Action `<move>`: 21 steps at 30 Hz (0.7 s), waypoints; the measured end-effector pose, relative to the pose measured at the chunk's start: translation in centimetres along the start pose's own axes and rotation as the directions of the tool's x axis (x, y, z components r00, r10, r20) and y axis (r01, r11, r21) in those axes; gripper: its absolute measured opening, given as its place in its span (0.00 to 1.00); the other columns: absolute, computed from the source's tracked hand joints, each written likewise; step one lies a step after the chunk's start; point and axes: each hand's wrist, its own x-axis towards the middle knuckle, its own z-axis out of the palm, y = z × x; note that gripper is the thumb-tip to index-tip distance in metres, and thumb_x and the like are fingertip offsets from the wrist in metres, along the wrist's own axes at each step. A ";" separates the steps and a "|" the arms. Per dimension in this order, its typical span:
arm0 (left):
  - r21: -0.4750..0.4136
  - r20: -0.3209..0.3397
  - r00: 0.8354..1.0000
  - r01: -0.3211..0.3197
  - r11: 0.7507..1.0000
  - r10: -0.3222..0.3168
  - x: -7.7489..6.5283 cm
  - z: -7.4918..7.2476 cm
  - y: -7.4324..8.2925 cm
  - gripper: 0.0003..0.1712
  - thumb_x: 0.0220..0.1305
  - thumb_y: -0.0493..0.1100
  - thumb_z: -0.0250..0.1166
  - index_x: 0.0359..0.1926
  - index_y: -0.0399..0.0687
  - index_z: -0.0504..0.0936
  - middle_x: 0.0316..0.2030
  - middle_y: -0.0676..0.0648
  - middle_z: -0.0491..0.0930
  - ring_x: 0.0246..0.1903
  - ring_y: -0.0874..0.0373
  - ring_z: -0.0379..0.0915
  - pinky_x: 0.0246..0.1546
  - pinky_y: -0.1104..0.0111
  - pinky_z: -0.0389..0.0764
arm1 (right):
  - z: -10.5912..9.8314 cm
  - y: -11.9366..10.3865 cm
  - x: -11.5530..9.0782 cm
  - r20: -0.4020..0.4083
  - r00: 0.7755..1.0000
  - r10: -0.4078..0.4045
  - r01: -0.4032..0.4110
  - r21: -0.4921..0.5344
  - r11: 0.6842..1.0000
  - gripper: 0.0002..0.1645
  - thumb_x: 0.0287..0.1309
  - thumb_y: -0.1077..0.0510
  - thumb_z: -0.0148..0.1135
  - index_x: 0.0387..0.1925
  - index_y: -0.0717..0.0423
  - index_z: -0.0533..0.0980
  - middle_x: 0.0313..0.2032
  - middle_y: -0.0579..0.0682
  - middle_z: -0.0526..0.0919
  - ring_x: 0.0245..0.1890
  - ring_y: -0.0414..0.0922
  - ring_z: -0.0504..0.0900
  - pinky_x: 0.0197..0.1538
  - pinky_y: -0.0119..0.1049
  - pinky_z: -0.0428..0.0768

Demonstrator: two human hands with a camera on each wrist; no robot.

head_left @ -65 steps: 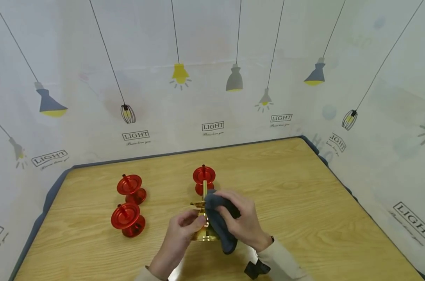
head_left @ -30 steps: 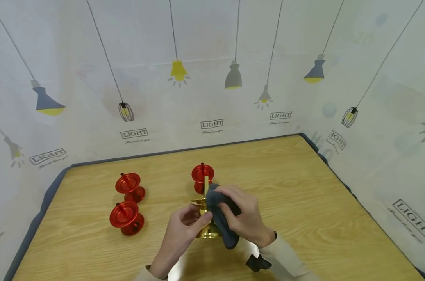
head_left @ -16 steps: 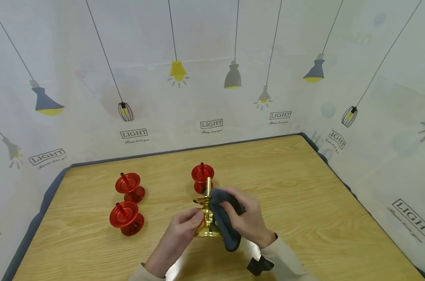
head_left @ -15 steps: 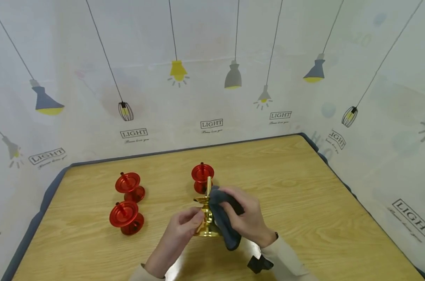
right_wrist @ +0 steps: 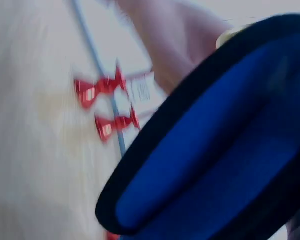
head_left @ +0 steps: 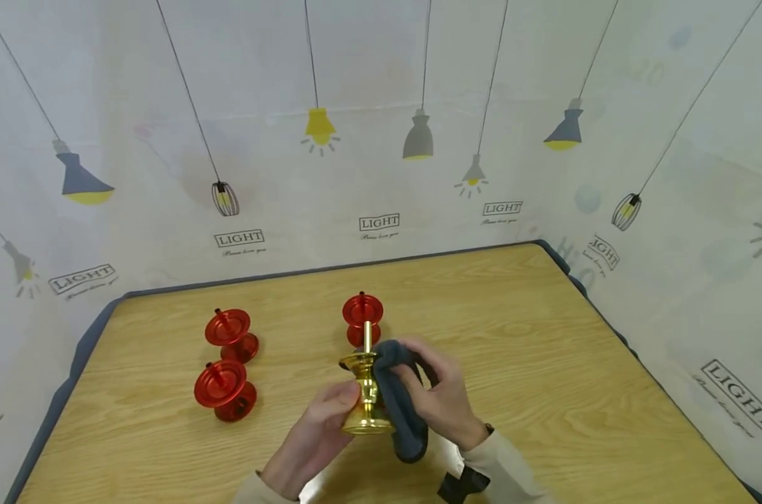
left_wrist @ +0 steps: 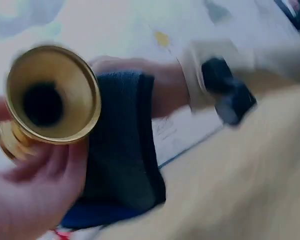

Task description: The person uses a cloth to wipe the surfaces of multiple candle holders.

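A shiny gold candlestick [head_left: 367, 422] with a dish and a thin upright stem on top is held up by my left hand [head_left: 318, 427], thumb and fingers round its waist. Its hollow base [left_wrist: 80, 107] faces the camera in the left wrist view. My right hand [head_left: 442, 397] pinches a dark grey-blue cloth [head_left: 405, 416] that lies along the candlestick's right side, with a bit of it showing behind the dish. The cloth's bright blue inner side [right_wrist: 190, 165] fills much of the right wrist view and hides most of the candlestick there.
Three red candlesticks stand on the wooden table [head_left: 545, 336]: a rear left one [head_left: 230, 325], a front left one [head_left: 222, 385] and one behind the gold candlestick [head_left: 361, 308]. A white curtain [head_left: 267, 70] printed with lamps borders the table's back and sides.
The gold candlestick has dropped slightly and moved a little left, and more of its body shows. The cloth has shifted along its side with my right hand. The red candlesticks stay put.
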 end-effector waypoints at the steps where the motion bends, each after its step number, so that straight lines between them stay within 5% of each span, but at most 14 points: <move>1: 0.094 -0.068 0.998 -0.011 0.996 0.017 0.0 0.4 0.2 0.11 0.76 0.44 0.57 0.49 0.46 0.83 0.38 0.57 0.84 0.39 0.66 0.79 0.44 0.72 0.79 | -0.2 0.0 0.2 0.005 0.999 -0.034 0.035 -0.052 0.998 0.20 0.57 0.78 0.63 0.51 0.68 0.78 0.43 0.63 0.85 0.45 0.42 0.86 0.51 0.30 0.83; 4: 0.397 -0.277 0.956 0.020 0.918 0.099 0.2 1.6 0.7 0.16 0.69 0.45 0.67 0.48 0.36 0.81 0.36 0.53 0.83 0.35 0.64 0.79 0.37 0.72 0.80 | -0.5 -0.2 0.7 0.032 0.990 -0.139 0.143 -0.190 0.971 0.14 0.64 0.69 0.64 0.51 0.66 0.79 0.43 0.61 0.86 0.43 0.47 0.87 0.53 0.29 0.82; 6: 0.467 -0.361 0.924 0.058 0.883 0.130 0.3 2.0 0.8 0.19 0.65 0.45 0.71 0.47 0.34 0.82 0.34 0.52 0.83 0.33 0.64 0.79 0.32 0.73 0.79 | -0.5 -0.4 0.9 0.045 0.983 -0.175 0.181 -0.225 0.957 0.13 0.67 0.63 0.63 0.51 0.66 0.79 0.43 0.60 0.86 0.43 0.50 0.87 0.53 0.29 0.82; 9: 0.371 -0.295 0.949 0.008 0.929 0.109 0.4 1.6 0.5 0.11 0.69 0.44 0.66 0.45 0.40 0.84 0.33 0.54 0.83 0.32 0.65 0.77 0.33 0.73 0.77 | -0.4 -0.5 0.7 0.025 0.987 -0.158 0.160 -0.182 0.970 0.14 0.67 0.64 0.64 0.51 0.66 0.79 0.43 0.60 0.86 0.43 0.48 0.86 0.53 0.30 0.82; 12: 0.080 -0.086 0.996 -0.032 0.996 0.039 0.4 0.7 -0.1 0.11 0.76 0.45 0.56 0.47 0.48 0.84 0.36 0.57 0.83 0.36 0.66 0.78 0.40 0.72 0.78 | -0.2 -0.5 0.1 -0.022 0.999 -0.039 0.039 -0.023 0.999 0.16 0.62 0.73 0.64 0.52 0.68 0.78 0.44 0.57 0.87 0.44 0.42 0.87 0.49 0.30 0.83; 14: -0.096 0.065 0.998 0.001 0.995 0.005 0.4 0.1 -0.5 0.14 0.79 0.47 0.51 0.50 0.51 0.83 0.41 0.57 0.84 0.42 0.66 0.80 0.50 0.70 0.79 | -0.1 -0.5 -0.3 -0.034 0.998 0.055 -0.052 0.079 0.996 0.19 0.59 0.78 0.63 0.53 0.70 0.78 0.46 0.53 0.87 0.44 0.38 0.86 0.46 0.29 0.84; 16: -0.167 0.147 0.989 0.033 0.985 -0.008 0.4 -0.2 -0.7 0.17 0.80 0.48 0.48 0.53 0.52 0.82 0.45 0.56 0.85 0.46 0.64 0.80 0.54 0.69 0.78 | -0.1 -0.4 -0.6 -0.036 0.994 0.099 -0.094 0.117 0.989 0.21 0.56 0.81 0.62 0.53 0.71 0.77 0.47 0.52 0.87 0.45 0.37 0.86 0.46 0.29 0.85; 18: -0.128 0.112 0.994 0.023 0.992 -0.009 0.3 -0.1 -0.7 0.16 0.80 0.48 0.49 0.54 0.51 0.82 0.46 0.56 0.84 0.47 0.64 0.79 0.54 0.69 0.77 | -0.3 -0.4 -0.6 -0.025 0.996 0.084 -0.082 0.062 0.995 0.21 0.57 0.80 0.63 0.52 0.70 0.78 0.46 0.54 0.87 0.46 0.37 0.86 0.47 0.29 0.84; 21: 0.129 -0.108 0.994 -0.006 0.992 0.020 0.2 0.7 -0.3 0.13 0.76 0.44 0.57 0.51 0.43 0.82 0.41 0.55 0.83 0.42 0.65 0.79 0.47 0.71 0.78 | -0.7 -0.3 -0.2 -0.001 0.999 -0.040 0.040 -0.125 0.991 0.15 0.62 0.72 0.64 0.50 0.67 0.79 0.44 0.59 0.87 0.45 0.43 0.86 0.51 0.29 0.82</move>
